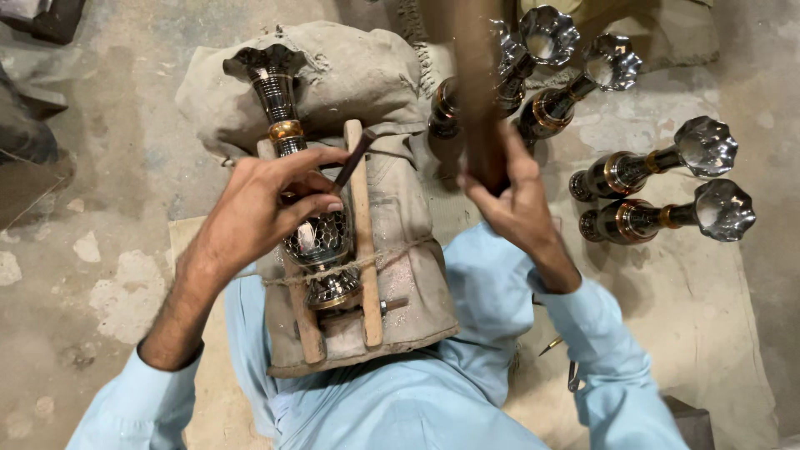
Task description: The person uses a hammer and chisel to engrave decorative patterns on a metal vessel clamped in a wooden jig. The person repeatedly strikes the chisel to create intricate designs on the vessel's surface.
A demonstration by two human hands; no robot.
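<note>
Both hands up front, forearms bare, light blue sleeves pushed back.

Left hand (271, 204) reaches in from lower left, palm down, wrist straight — thumb and forefinger pinched together, remaining fingers curled under. Right hand (508, 196) comes in from lower right, raised, fingers wrapped in a closed grip — blurred, elbow bent, cuff at the wrist.
</note>
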